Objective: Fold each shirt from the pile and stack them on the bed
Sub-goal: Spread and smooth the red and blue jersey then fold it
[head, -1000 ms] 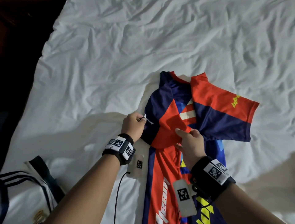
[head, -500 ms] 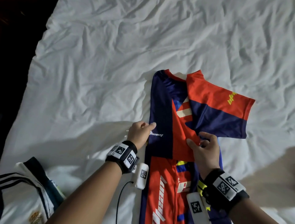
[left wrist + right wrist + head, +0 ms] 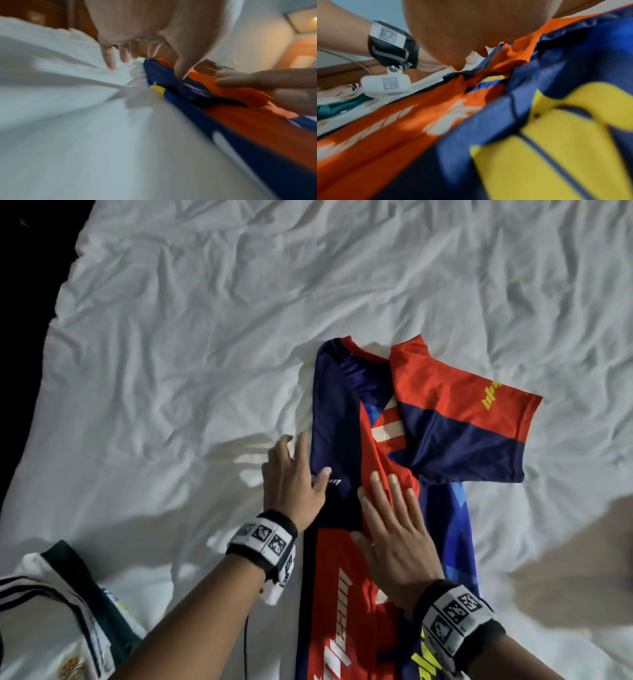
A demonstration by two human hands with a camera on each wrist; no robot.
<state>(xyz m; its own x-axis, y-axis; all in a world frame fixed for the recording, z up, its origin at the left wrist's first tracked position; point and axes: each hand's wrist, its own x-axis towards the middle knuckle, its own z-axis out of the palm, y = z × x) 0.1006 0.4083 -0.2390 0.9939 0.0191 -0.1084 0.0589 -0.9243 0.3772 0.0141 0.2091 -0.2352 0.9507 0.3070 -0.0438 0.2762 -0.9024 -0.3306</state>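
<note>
A red and navy jersey [image 3: 438, 419] lies on the white bed sheet [image 3: 205, 354], its left side folded inward and its right sleeve spread out to the right. My left hand [image 3: 294, 474] lies flat at the jersey's left folded edge, fingers straight on the sheet, thumb on the navy cloth. My right hand [image 3: 394, 518] presses flat on the folded red panel, fingers spread. In the left wrist view my left hand's fingers [image 3: 109, 59] touch the sheet beside the jersey [image 3: 240, 121]. The right wrist view shows the jersey [image 3: 436, 128] close up and blurred.
A pile with a white shirt with black stripes [image 3: 51, 621] sits at the lower left of the bed. The bed's left edge [image 3: 44, 330] drops into darkness. Crumpled sheet stretches beyond and to the right of the jersey.
Both hands have let go of the folded left part of the jersey and now lie flat on it. The folded panel has settled flatter.
</note>
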